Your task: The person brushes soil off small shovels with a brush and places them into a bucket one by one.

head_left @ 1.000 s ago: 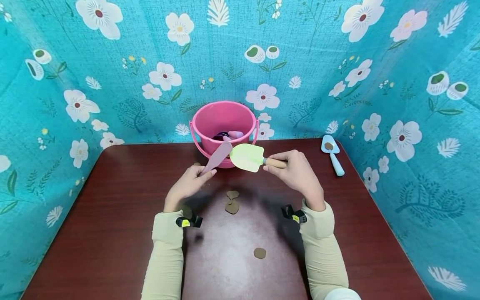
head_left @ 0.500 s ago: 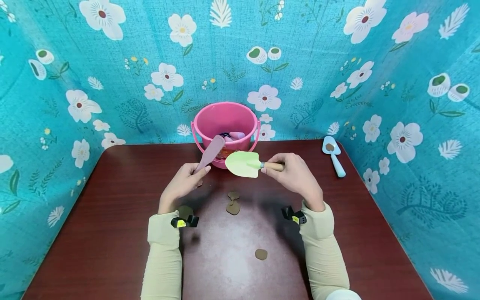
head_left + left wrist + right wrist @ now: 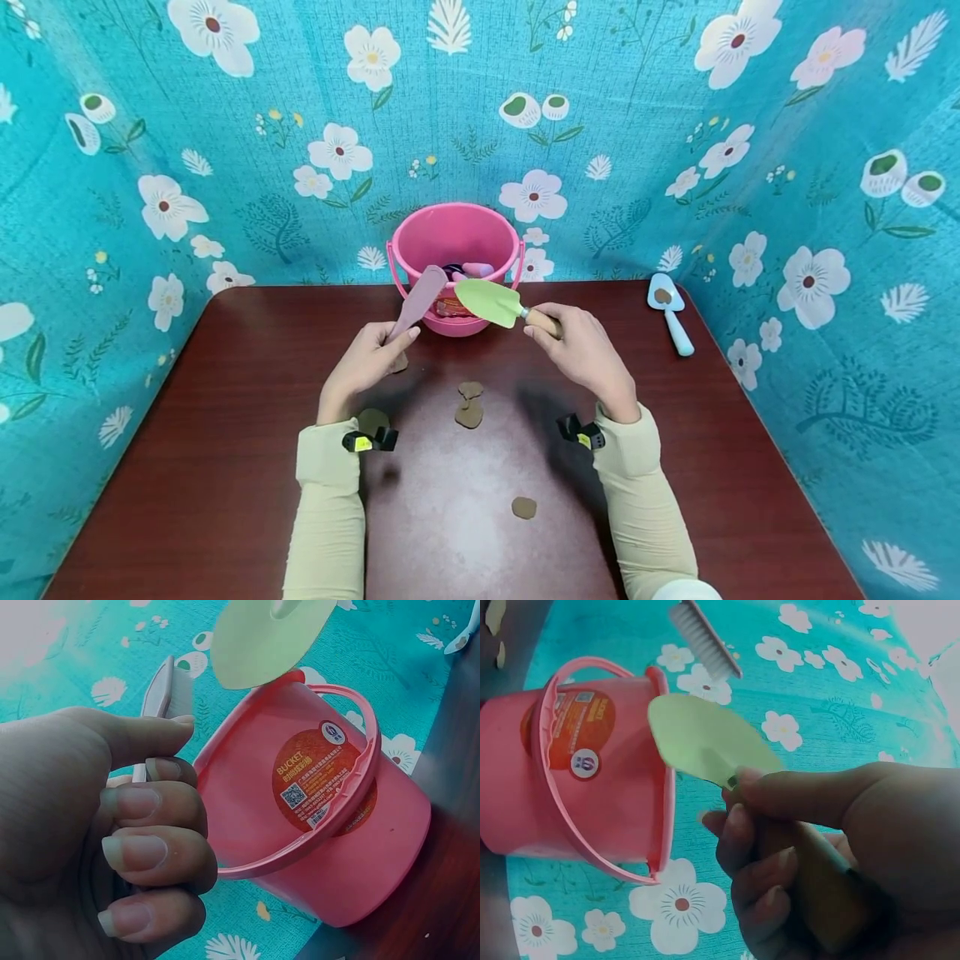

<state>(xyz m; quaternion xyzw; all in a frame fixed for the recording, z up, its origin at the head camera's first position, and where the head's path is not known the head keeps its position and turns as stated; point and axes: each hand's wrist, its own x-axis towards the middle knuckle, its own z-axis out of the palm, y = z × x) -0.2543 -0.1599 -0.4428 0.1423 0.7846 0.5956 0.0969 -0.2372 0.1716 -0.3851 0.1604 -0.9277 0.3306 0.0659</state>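
Observation:
My left hand grips the handle of a mauve brush, whose head points up and right. White bristles show on its side in the left wrist view. My right hand holds a small garden trowel by its wooden handle, thumb near the metal neck. The trowel's light green blade is tilted, its tip towards the brush, with a gap between the two. Both tools are raised in front of a pink bucket, which stands at the table's back. Pink and dark items inside it are partly hidden.
Flat brown pieces lie mid-table, with another brown piece nearer me and some beside my left forearm. A pale blue toy shovel rests at the back right. Flowered blue cloth hangs behind the dark red table.
The brush, which overlapped the trowel blade a second ago, has moved left and away from it. The trowel first dipped, then rose, and its blade has turned with the tip angled upward.

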